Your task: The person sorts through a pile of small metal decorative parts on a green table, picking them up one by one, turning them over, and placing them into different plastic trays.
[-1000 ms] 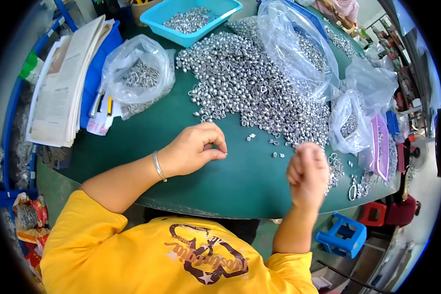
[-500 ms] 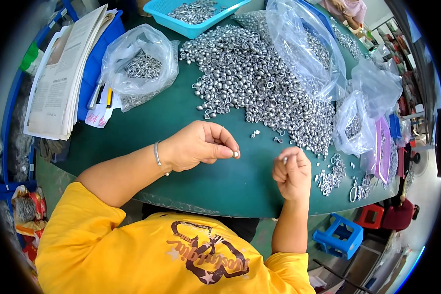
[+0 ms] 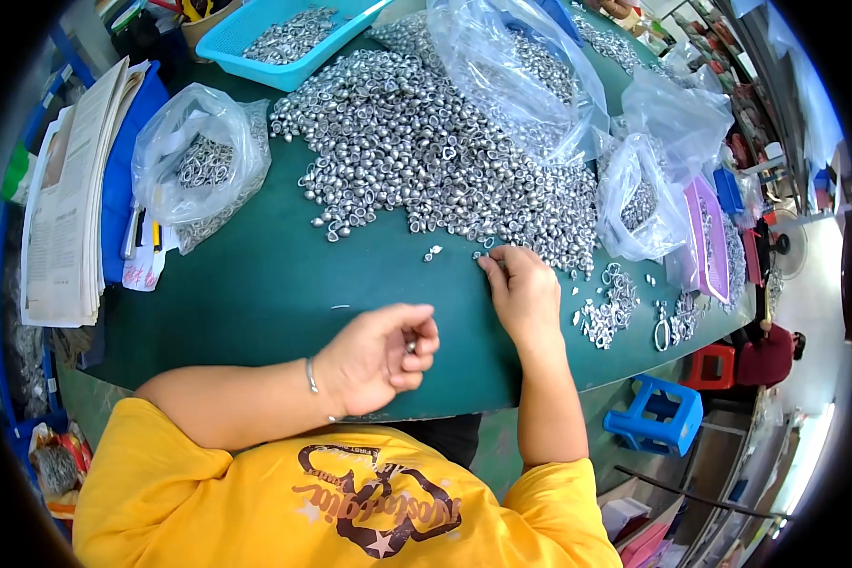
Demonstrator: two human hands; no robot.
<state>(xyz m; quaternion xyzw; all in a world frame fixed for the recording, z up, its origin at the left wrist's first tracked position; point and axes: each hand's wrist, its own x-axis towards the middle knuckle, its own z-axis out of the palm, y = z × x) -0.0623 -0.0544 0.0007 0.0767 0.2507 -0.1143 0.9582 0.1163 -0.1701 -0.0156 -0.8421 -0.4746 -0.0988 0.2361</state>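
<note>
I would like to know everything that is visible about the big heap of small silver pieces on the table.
The heap consists of very many small, shiny, silver-grey pieces that look like metal; each seems rounded, and many show a hollow, open side. They lie loose, facing all ways, spread broadly over the green table and thinning into single pieces at the near left edge. A clear plastic bag overlaps its far right part. The right hand is at its near edge; contact is unclear.
</note>
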